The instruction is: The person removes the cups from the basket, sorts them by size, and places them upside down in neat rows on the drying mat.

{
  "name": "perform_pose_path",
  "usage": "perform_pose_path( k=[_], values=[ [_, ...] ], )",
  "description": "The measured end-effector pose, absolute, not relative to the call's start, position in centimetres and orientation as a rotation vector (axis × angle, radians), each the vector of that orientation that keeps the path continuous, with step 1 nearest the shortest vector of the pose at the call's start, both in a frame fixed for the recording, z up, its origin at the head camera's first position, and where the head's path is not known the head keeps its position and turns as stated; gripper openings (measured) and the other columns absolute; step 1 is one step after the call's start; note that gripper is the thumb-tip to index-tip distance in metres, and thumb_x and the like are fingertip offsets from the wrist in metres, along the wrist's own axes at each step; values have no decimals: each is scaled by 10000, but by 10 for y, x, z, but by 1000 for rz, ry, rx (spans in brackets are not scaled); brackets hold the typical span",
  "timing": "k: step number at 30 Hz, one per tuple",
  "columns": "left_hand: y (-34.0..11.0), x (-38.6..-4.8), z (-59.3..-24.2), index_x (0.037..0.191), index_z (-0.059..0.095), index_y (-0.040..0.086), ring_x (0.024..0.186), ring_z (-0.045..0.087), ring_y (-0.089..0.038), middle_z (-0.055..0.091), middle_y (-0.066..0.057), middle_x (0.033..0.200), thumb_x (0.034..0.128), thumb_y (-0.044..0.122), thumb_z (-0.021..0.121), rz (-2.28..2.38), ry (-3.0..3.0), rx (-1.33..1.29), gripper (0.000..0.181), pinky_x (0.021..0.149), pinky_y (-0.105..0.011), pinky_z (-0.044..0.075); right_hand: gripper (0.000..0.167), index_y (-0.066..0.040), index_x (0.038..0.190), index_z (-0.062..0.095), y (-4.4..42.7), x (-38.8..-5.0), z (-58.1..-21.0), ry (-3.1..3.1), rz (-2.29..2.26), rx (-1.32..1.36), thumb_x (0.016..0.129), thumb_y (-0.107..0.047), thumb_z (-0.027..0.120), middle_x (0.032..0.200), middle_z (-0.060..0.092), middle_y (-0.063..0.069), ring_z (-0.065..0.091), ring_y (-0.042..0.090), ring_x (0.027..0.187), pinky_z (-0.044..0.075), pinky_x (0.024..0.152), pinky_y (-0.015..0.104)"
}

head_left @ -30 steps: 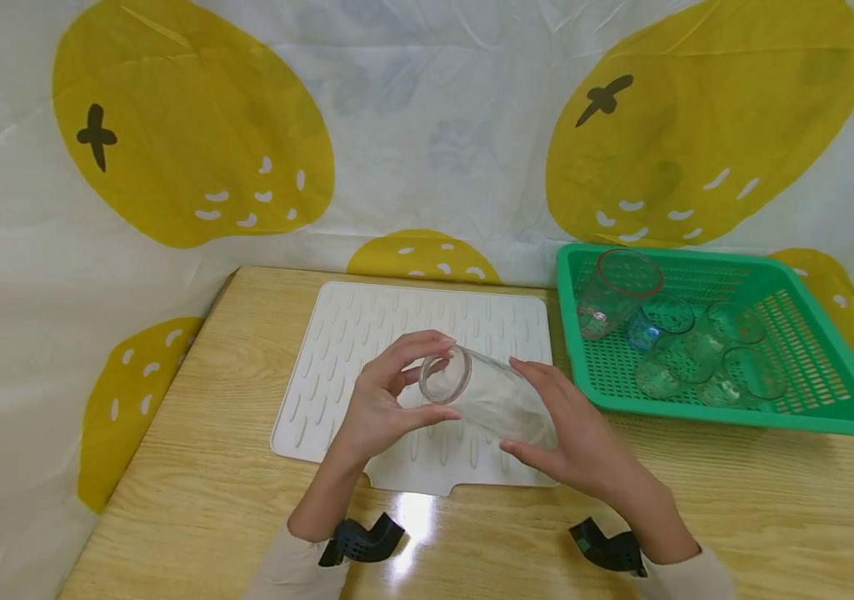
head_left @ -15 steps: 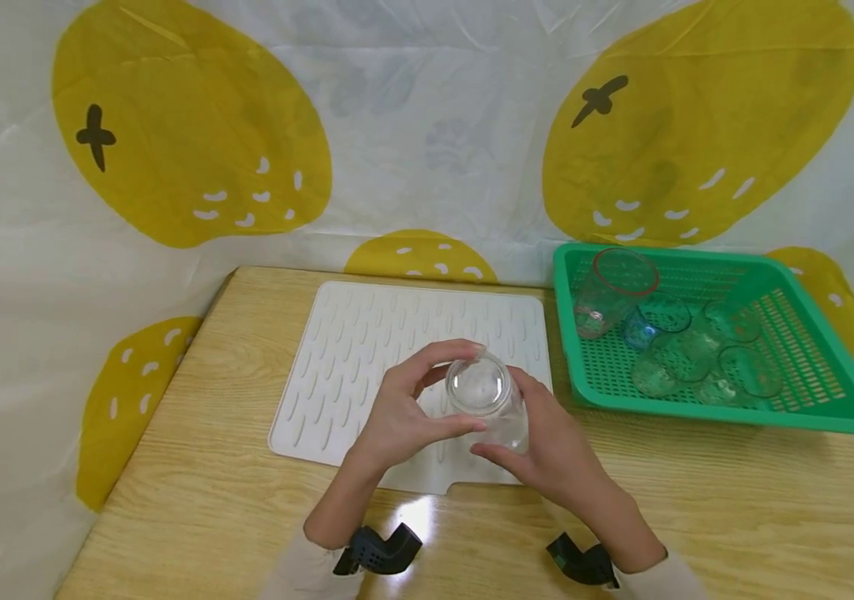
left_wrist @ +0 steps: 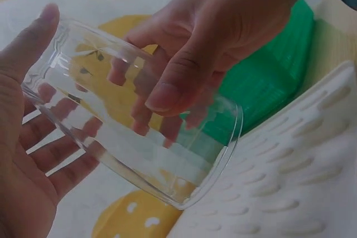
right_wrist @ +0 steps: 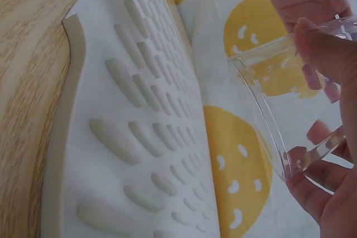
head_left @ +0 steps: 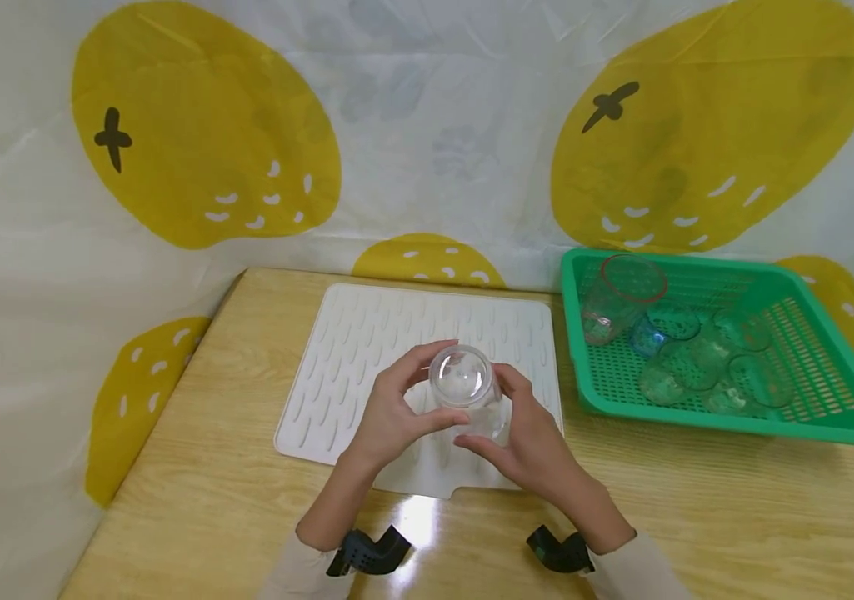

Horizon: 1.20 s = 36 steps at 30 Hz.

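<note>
Both hands hold a clear glass [head_left: 461, 377] over the white ridged mat [head_left: 337, 367], its round base turned up toward the head view. The left hand [head_left: 397, 412] curls its thumb and fingers round the base end. On the lower part, the right hand [head_left: 535, 437] grips the side with thumb and fingers. In the left wrist view the glass [left_wrist: 128, 137] is tilted, its wide rim [left_wrist: 237, 132] above the mat [left_wrist: 290, 176] and not seen touching it. From the right wrist, the glass rim [right_wrist: 262, 110] shows beside the mat [right_wrist: 139, 137].
A green basket [head_left: 734, 427] stands at the right on the wooden table [head_left: 194, 467]. In it are a tall red-rimmed glass [head_left: 614, 300], a blue glass [head_left: 647, 333] and several clear glasses [head_left: 756, 383]. A white sheet with yellow shapes [head_left: 209, 125] hangs behind.
The glass has swung from lying sideways between the hands to standing more upright, base up. The right hand has moved left, closer to the left hand. Both hands keep hold of it.
</note>
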State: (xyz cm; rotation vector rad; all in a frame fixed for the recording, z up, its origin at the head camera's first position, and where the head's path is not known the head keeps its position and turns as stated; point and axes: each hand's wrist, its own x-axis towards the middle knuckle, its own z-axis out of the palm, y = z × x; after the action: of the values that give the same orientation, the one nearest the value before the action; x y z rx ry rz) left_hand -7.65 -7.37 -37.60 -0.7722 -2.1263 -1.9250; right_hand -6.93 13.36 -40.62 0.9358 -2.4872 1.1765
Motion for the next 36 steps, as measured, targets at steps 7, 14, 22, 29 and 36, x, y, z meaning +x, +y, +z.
perform_pose_path(
  k=[7,14,22,29,36],
  values=[
    [-86,-83,-367,1368,512,131,1133,559,-182,580,6,1280,661,72,880,-1783,-2212,-777,799,945,-429,469,962,-37,1420,189,119,-84,-410,-2434,1240,976,748,-265,839,1383,436,101,483,270,1239,406,1008,483],
    [-98,-93,-369,1338,531,101,1103,589,-195,606,-31,1249,670,10,861,-1847,-2145,-700,751,959,-384,467,992,-98,1443,194,103,-99,-414,-2446,1286,943,721,-240,859,1407,415,75,478,255,1238,400,1016,483],
    [-114,-104,-368,1333,530,80,1127,567,-258,593,-94,1257,688,0,846,-1880,-2123,-722,722,969,-403,458,979,-110,1471,197,95,-112,-416,-2405,1315,1037,740,-179,844,1434,398,70,466,263,1259,409,1010,481],
    [-131,-116,-359,1324,551,94,1094,586,-194,618,-53,1231,687,34,856,-1775,-2190,-692,708,972,-403,449,963,-108,1471,180,77,-130,-415,-2368,1310,1082,762,-183,827,1461,364,76,448,247,1276,404,1024,441],
    [-151,-131,-351,1318,566,93,1120,550,-191,620,-43,1213,703,71,852,-1753,-2223,-674,679,950,-430,459,950,-119,1462,198,57,-147,-412,-2331,1341,1087,757,-198,830,1443,383,58,469,212,1247,406,1027,391]
  ],
)
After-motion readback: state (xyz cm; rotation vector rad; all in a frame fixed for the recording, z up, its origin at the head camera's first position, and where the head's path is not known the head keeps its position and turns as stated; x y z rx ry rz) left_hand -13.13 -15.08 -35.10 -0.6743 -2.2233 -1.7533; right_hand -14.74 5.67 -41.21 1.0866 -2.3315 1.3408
